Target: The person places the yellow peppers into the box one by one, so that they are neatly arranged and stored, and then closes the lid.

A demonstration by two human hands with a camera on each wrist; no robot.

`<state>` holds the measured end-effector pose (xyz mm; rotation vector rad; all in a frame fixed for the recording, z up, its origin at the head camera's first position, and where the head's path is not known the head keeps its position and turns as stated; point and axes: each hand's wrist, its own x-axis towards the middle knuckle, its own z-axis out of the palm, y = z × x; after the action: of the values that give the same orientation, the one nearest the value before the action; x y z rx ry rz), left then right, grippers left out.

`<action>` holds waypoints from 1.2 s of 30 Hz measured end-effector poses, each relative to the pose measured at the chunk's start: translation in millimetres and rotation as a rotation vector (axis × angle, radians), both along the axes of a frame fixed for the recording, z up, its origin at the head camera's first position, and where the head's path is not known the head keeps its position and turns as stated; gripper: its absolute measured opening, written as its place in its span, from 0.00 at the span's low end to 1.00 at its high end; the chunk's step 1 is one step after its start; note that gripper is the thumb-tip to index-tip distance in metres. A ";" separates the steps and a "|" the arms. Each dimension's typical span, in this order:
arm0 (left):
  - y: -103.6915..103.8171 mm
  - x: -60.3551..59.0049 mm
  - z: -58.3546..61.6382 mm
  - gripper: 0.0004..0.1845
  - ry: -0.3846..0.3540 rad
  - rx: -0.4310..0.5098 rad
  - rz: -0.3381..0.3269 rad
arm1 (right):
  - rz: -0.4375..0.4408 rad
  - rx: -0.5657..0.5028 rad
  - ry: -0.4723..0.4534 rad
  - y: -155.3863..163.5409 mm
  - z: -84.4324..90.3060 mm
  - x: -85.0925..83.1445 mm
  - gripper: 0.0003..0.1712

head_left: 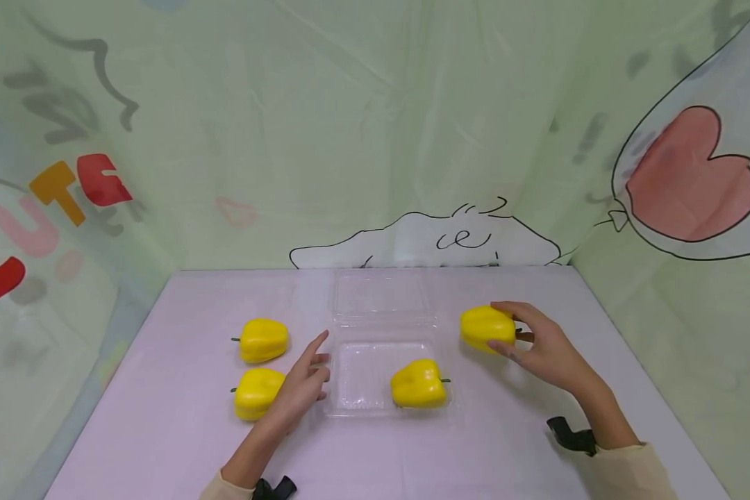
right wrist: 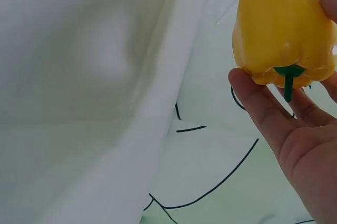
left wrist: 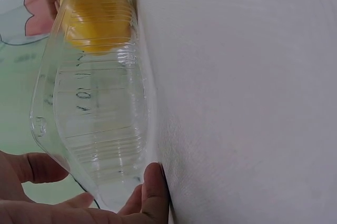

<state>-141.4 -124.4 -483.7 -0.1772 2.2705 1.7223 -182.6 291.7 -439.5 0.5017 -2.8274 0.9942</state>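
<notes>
My right hand (head_left: 546,351) holds a yellow bell pepper (head_left: 484,328) between thumb and fingers, to the right of a clear plastic box. In the right wrist view, the green stem of this bell pepper (right wrist: 287,24) points toward the palm. The clear box (head_left: 362,375) stands with its lid (head_left: 381,295) folded back behind it. A second yellow bell pepper (head_left: 419,384) lies in the box's right part, stem to the right. At the box's left side is my left hand (head_left: 303,389), index finger extended; in the left wrist view its spread fingers (left wrist: 154,187) are right at the box's end.
Two more yellow bell peppers lie on the table left of the box, one farther back (head_left: 264,340) and one nearer (head_left: 256,392), partly behind the left hand. A pale cloth covers the table (head_left: 375,458). Printed curtains (head_left: 375,139) enclose its back and sides.
</notes>
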 end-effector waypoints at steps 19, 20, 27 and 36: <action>-1.6 -0.4 1.0 0.39 -0.008 0.034 0.009 | 0.049 -0.032 -0.007 -25.0 9.8 -3.0 0.39; -1.8 -0.5 1.0 0.39 -0.010 0.040 0.010 | 0.051 -0.032 -0.010 -26.2 9.9 -3.2 0.39; -2.6 0.5 0.8 0.39 -0.010 0.045 0.003 | 0.062 -0.036 -0.013 -32.4 8.7 -5.9 0.39; -2.3 1.2 0.7 0.39 -0.013 0.043 0.006 | 0.081 -0.047 -0.009 -39.2 8.8 -6.7 0.38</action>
<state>-140.2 -126.7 -483.0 -0.1857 2.2236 1.7656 -189.3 252.4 -430.7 0.6120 -2.8048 1.0767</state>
